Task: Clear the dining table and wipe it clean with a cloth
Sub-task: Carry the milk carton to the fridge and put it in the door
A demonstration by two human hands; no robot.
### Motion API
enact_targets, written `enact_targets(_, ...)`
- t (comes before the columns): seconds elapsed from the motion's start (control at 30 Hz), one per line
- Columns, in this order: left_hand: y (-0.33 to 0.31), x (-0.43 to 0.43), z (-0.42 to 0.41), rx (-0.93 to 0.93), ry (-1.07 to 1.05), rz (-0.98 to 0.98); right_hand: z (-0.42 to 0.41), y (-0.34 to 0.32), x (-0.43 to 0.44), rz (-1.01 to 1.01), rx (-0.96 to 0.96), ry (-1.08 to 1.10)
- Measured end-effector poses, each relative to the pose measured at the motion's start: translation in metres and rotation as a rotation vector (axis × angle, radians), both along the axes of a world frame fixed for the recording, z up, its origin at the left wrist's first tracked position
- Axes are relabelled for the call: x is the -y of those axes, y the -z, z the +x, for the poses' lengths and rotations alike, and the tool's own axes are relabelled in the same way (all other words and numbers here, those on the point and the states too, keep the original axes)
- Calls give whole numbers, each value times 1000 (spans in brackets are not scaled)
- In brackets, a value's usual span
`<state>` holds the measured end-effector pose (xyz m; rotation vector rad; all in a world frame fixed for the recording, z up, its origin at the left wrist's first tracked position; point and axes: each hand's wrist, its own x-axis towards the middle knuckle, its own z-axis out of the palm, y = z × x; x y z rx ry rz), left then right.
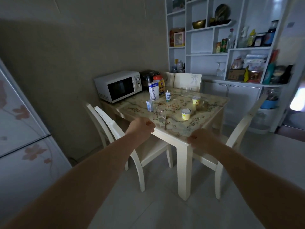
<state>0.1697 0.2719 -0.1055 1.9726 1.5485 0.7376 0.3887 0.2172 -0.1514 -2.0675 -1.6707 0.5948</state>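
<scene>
Left hand and right hand hide their curled fingers.

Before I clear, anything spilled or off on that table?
Yes: brownish specks or stains are scattered across the middle of the table, between the small carton with a straw and the clear glass. Nothing looks tipped over.

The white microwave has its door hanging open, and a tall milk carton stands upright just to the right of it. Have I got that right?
Not quite. The head view shows the white microwave with its door shut, not hanging open. The rest holds: the tall milk carton stands upright just to the right of it.
</scene>
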Motion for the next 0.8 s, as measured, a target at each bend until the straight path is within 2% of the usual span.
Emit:
enact_targets(0.2, 20, -98, -5, 120, 7, -52, -5, 16, -91, -16, 185, -7)
enact_targets(0.4, 40, -203, -14, 347, -129, -152, -3, 24, -179, -12, 131, 63)
enact_targets(0.57, 50, -279, -2, 346, -178, -173, 5, 34, -240, -43, 79, 150)
enact_targets(0.8, 61, -373, 35, 260, -181, -166, 39, 40, -324, -58, 137, 168)
